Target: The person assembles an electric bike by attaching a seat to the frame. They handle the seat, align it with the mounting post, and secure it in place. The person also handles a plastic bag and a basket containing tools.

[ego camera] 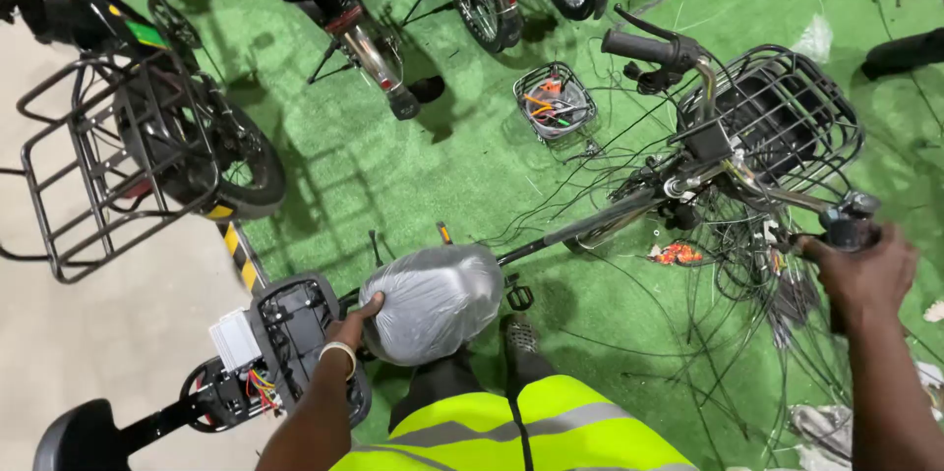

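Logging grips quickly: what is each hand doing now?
Left hand: resting on the plastic-wrapped grey bicycle saddle, open.
Right hand: closed around the black handlebar grip.

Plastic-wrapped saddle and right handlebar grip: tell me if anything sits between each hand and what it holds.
Nothing visible does. The left hand rests directly on the plastic-wrapped saddle, and the right hand closes on the handlebar grip. Loose cables hang below.

Green turf floor (393, 166): small wire basket (556, 102), loose black cables (688, 333).
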